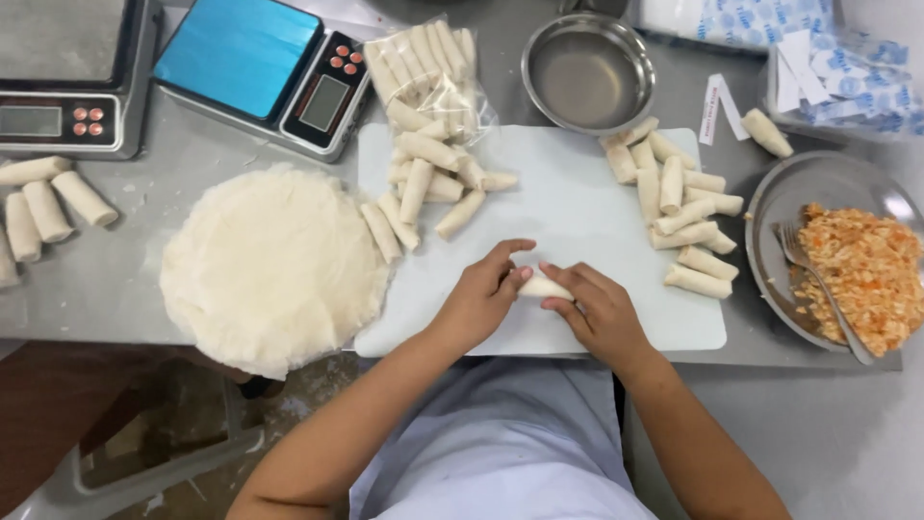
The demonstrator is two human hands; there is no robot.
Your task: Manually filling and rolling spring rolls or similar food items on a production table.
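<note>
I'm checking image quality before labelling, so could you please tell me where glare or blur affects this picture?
Head view: even overhead light, soft shadows; glare on the filling plate's rim and the steel bowl; both hands and the roll stay sharp.

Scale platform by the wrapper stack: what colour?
Bright blue platform, seen in the head view.

A small pale roll lies crosswise on the white board, near its front edge, pinched at both ends between fingertips. Its wrapper looks smooth and closed; filling is hidden.
</note>
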